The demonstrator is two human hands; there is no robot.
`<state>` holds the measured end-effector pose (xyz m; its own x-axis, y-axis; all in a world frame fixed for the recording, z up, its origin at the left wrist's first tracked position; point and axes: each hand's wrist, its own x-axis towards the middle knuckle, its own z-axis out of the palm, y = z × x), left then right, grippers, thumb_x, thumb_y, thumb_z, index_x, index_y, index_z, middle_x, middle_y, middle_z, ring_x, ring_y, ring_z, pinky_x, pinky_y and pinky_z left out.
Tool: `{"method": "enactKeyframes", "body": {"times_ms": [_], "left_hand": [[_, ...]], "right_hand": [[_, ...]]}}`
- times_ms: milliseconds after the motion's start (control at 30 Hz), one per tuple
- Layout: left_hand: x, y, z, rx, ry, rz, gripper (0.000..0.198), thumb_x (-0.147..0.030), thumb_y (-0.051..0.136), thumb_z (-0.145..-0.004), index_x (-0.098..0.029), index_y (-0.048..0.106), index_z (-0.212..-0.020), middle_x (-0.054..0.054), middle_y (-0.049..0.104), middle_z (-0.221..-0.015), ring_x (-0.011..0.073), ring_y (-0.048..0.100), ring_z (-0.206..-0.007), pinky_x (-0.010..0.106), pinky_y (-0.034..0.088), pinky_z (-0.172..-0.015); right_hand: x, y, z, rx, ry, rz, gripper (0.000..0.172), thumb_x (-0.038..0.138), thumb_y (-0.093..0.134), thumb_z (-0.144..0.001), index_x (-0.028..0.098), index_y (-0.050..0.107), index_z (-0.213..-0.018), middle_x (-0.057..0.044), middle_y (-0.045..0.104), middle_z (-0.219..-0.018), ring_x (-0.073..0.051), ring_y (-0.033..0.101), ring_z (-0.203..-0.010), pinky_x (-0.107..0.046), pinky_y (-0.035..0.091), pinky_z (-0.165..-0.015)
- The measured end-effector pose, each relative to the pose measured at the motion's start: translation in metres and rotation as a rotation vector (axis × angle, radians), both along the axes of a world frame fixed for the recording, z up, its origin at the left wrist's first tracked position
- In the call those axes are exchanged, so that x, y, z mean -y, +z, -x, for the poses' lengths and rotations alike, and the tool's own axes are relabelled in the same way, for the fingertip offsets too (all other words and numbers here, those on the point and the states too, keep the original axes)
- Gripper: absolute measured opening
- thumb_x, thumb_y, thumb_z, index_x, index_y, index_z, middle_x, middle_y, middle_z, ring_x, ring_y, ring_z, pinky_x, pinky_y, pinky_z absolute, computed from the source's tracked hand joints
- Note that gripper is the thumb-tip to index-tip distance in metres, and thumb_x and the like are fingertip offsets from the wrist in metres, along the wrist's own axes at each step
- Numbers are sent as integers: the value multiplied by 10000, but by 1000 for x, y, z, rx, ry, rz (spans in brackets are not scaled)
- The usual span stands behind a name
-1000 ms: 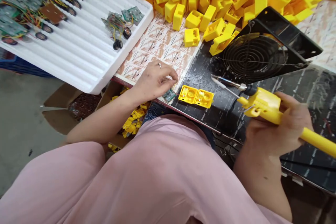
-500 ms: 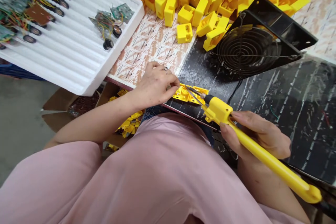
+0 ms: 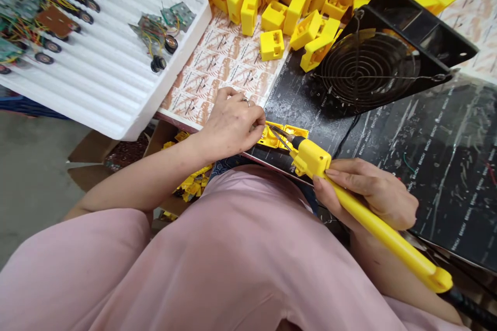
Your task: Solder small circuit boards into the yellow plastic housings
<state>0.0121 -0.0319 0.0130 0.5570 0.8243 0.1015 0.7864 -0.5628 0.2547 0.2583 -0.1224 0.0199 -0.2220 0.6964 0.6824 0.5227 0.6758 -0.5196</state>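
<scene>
My right hand (image 3: 368, 191) is wrapped round the long yellow handle of a soldering iron (image 3: 349, 199). Its dark, thin tip points left, over a small open yellow plastic casing (image 3: 297, 132) lying at the front edge of the black mat. My left hand (image 3: 235, 126), with a ring on one finger, is at the casing's left end. Thumb and fingertips there are pinched together, and whatever they hold is hidden. The fingers cover part of the casing.
A black fan (image 3: 368, 67) with a wire guard stands behind the iron. Yellow plastic housings (image 3: 272, 44) are heaped at the back. On the left, a white foam tray (image 3: 128, 108) carries wired circuit boards (image 3: 151, 28). Below the table edge, a cardboard box (image 3: 89, 147) holds small parts.
My right hand and the soldering iron have moved a little left, bringing the tip closer to my left fingertips. My left hand has stayed nearly in place.
</scene>
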Motion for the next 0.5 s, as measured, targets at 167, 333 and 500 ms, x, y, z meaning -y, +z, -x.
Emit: {"method": "enactKeyframes", "body": {"times_ms": [167, 333, 500], "left_hand": [[-7, 4, -3, -56, -35, 34, 257, -267, 517, -862, -202, 755, -790, 63, 730, -715, 265, 656, -826, 544, 430, -967], [-11, 7, -5, -81, -45, 83, 229, -270, 538, -835, -203, 755, -801, 67, 722, -721, 282, 673, -864, 525, 449, -958], [-13, 7, -4, -90, -85, 78, 218, -266, 536, -828, -213, 742, -780, 44, 685, -671, 256, 661, -823, 496, 461, -950]], "right_hand": [[0, 7, 3, 126, 21, 3, 234, 109, 838, -826, 209, 643, -908, 3, 763, -739, -129, 720, -587, -194, 548, -468], [4, 18, -2, 191, 78, 32, 223, 78, 828, -819, 197, 658, -900, -6, 758, -763, -118, 702, -602, -214, 587, -553], [12, 13, -17, 47, -90, 94, 101, 210, 711, -950, 287, 722, -1014, 22, 727, -786, -141, 714, -633, -257, 590, -533]]}}
